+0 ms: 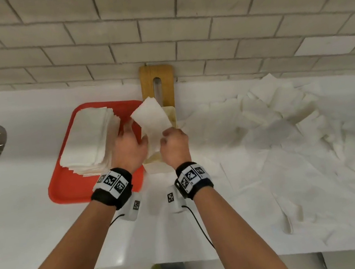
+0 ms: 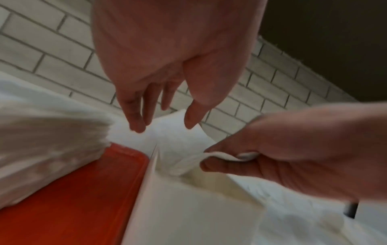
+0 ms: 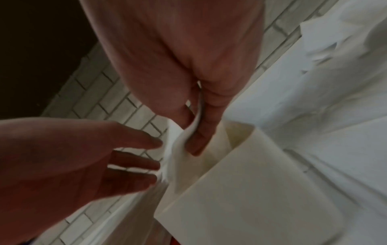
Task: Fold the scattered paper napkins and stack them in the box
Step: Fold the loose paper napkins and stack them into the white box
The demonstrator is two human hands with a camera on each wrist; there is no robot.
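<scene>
Head view shows the right hand (image 1: 174, 143) pinching a napkin (image 1: 151, 117) held up at frame centre, beside the stack (image 1: 89, 136) on the red tray (image 1: 68, 186). The left hand (image 1: 131, 147) is loose-fingered, holding nothing. With one pinch only, the limp sheet could sag or crease crookedly.

A white paper napkin (image 1: 152, 121) hangs folded, held up above a cream open-topped box (image 2: 201, 213); a thick stack of folded white napkins (image 1: 90, 139) sits left; loose crumpled napkins (image 1: 285, 117) sprawl right.

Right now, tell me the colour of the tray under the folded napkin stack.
Red tray; clearest in the head view.
</scene>
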